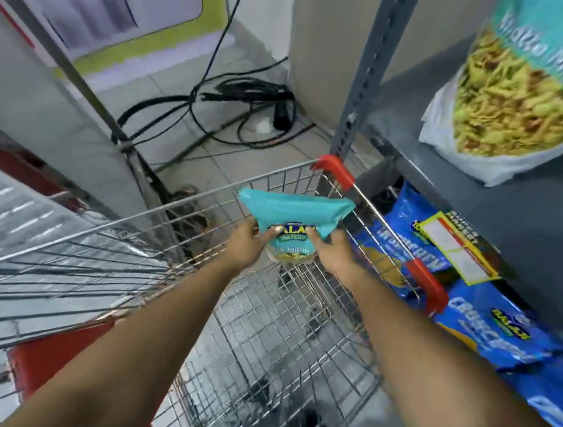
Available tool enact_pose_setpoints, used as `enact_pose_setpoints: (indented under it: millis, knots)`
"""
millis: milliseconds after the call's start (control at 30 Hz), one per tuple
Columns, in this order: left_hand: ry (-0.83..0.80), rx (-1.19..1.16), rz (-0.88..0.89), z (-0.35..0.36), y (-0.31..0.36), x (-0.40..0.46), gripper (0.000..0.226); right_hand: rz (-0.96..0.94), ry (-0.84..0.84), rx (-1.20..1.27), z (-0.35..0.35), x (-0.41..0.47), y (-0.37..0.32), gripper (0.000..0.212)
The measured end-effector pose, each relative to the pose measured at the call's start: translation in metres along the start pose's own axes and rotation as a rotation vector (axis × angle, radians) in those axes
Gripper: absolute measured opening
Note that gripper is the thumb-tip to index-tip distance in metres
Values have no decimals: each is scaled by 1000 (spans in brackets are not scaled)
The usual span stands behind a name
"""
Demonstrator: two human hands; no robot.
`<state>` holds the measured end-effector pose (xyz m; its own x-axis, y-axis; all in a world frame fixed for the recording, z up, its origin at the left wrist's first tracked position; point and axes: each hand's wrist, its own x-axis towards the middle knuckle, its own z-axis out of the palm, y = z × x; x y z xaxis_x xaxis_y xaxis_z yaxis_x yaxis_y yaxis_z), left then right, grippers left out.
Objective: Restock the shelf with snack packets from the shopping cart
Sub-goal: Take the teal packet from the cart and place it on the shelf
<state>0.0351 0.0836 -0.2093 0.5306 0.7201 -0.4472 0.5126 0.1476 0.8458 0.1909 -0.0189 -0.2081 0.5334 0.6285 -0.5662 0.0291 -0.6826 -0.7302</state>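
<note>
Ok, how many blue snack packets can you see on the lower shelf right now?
3 at least: one blue packet at the far end beside the cart's red corner, one in the middle, one nearest, cut off by the frame edge. More may be hidden behind.

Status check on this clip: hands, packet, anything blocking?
Both hands, left and right, gripping teal snack packet above cart. Shelf to the right. Nothing blocking.

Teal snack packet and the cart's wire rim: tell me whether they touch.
Apart. The head view shows the teal snack packet held up by the left hand and right hand over the shopping cart, clear of its wires.
</note>
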Motion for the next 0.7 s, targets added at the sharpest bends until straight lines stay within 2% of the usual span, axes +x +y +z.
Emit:
enact_pose_setpoints:
  millis: [100, 233, 300, 367, 500, 567, 600, 700]
  knots:
    - [-2, 85, 41, 2, 19, -22, 30, -72, 75, -40, -8, -12, -6, 35]
    - [42, 301, 171, -10, 53, -48, 51, -231, 133, -119, -29, -43, -18, 52]
    - [60, 386, 222, -18, 76, -65, 64, -323, 168, -133, -42, -67, -32, 48]
    - [81, 422, 272, -22, 102, -83, 66, -378, 186, -121, -56, -91, -44, 41]
    - [91, 476, 387, -19, 154, -120, 50, -459, 255, -74, -90, -141, -63, 51]
    - [71, 469, 451, -13, 177, -135, 42, -479, 305, -52, -112, -167, -68, 48]
    - [51, 458, 484, -9, 189, -142, 47, -494, 344, -42, -125, -181, -70, 47]
    - [1, 434, 627, 16, 226, -162, 68, -517, 503, -30, -166, -225, -68, 67]
